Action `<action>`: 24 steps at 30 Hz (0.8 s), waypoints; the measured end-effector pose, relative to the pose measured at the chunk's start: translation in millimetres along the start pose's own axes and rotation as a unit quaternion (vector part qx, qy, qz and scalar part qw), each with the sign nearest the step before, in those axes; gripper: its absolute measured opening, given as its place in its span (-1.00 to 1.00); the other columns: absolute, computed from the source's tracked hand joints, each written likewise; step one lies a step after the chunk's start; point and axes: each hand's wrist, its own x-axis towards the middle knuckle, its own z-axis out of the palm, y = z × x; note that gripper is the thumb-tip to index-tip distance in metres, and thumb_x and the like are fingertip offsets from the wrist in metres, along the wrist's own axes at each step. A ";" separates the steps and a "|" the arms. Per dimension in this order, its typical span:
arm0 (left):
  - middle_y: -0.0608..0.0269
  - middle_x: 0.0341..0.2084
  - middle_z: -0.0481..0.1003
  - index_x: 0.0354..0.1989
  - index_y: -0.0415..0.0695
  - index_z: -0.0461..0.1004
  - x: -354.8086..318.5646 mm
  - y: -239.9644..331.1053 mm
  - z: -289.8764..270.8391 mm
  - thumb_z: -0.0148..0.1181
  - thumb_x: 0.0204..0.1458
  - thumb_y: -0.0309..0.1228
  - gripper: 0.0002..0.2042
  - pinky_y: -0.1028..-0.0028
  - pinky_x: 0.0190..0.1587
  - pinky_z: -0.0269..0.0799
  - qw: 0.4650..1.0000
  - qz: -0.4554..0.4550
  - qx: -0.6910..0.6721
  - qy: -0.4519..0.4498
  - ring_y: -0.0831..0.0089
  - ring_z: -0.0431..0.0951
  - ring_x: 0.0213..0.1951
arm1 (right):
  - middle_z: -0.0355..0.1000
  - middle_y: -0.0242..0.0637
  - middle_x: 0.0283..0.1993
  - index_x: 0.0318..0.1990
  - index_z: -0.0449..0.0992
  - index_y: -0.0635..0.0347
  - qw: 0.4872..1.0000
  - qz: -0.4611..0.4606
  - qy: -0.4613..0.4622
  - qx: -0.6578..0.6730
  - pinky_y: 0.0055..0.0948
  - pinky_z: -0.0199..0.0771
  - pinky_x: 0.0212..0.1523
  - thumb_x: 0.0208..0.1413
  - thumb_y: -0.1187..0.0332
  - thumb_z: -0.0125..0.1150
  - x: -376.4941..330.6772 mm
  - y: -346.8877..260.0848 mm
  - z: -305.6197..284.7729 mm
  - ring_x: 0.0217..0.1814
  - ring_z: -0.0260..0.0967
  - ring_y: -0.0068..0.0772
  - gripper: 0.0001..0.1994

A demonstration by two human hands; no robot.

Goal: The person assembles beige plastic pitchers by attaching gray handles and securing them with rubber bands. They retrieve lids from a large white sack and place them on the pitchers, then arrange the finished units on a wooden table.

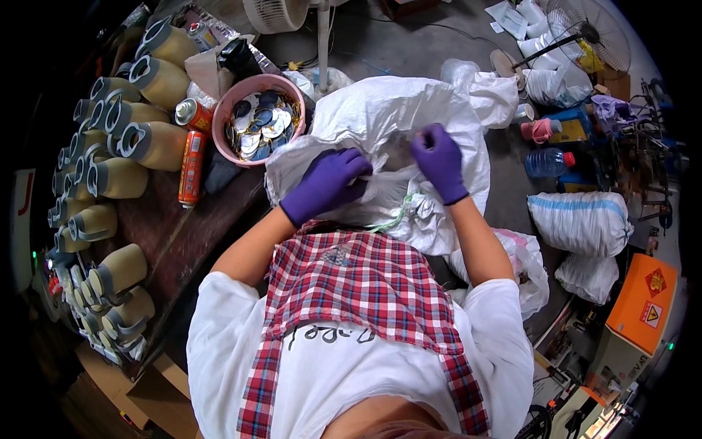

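A white woven sack (365,106) lies spread out before me, its mouth facing up between my hands. My left hand (333,179), in a purple glove, is closed on the sack's near left edge. Over the right side of the opening is my right hand (440,162), gloved the same way, with its fingers curled together. Whatever its fingertips hold, if anything, is too small to make out. A pale green string (401,212) is tied around a gathered part of the sack, close to my apron (358,278).
On the left, a dark table (157,227) carries several beige jugs (157,143), spray cans (191,167) and a pink tub (218,132) of round discs. To the right are a water bottle (545,164), stuffed white sacks (578,223) and an orange-topped machine (640,304). A fan (276,13) stands ahead.
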 end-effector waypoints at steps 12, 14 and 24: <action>0.14 -0.21 0.53 -0.14 -0.05 0.53 23.7 0.0 19.0 0.33 -0.10 -0.59 -0.69 0.23 -0.20 0.50 0.993 0.035 -0.001 0.112 0.09 0.58 -0.21 | 0.51 -0.25 -0.35 -0.34 0.52 0.08 0.954 -0.262 -0.142 -0.043 -0.18 0.45 -0.22 0.03 0.30 0.24 -12.7 -27.9 -4.9 -0.32 0.50 -0.12 -0.89; 0.16 -0.22 0.53 -0.16 -0.05 0.53 25.8 -0.6 19.6 0.33 -0.10 -0.59 -0.71 0.23 -0.21 0.49 0.993 0.033 0.012 0.114 0.09 0.58 -0.21 | 0.49 -0.23 -0.39 -0.37 0.50 0.07 0.948 -0.293 -0.101 -0.075 -0.14 0.43 -0.24 0.01 0.30 0.22 -12.0 -26.9 0.4 -0.34 0.48 -0.09 -0.91; 0.12 -0.22 0.53 -0.11 -0.06 0.53 8.1 3.5 18.6 0.33 -0.05 -0.61 -0.69 0.27 -0.10 0.49 0.995 -0.021 -0.044 0.090 0.10 0.57 -0.13 | 0.56 -0.25 -0.28 -0.19 0.58 0.12 0.963 -0.125 -0.172 0.166 -0.28 0.54 -0.19 0.10 0.29 0.31 -28.8 -21.9 -11.7 -0.25 0.56 -0.19 -0.82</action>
